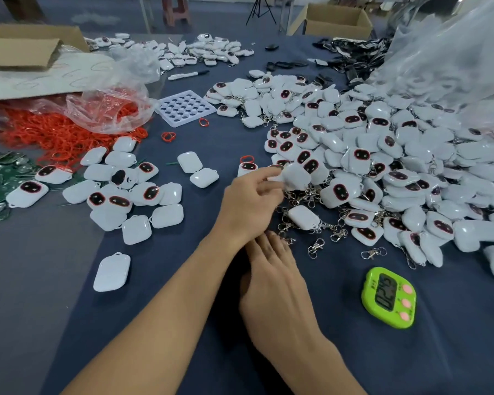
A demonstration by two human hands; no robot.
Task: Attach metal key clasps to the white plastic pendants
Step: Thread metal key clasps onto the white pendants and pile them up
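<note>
Currently left hand (pixel 248 201) pinching blurred pendant (pixel 295 175) by fingers; right hand (pixel 271 269) flat on worktop (pixel 200 280), fingers loose near clasps (pixel 315 246) (grip unclear).

Dark blue table (pixel 183 323), cardboard boxes (pixel 337 19) behind

Soft, even overhead light, rather dim; faint shadow pools under the crossed forearms. Plastic bags (pixel 454 61) glare slightly. Edges bow outward, and the left hand (pixel 251 201) blurs.

Glossy white plastic pendants (pixel 382 155), shiny metal clasps (pixel 315 246), matt blue cloth table (pixel 183 309).
</note>
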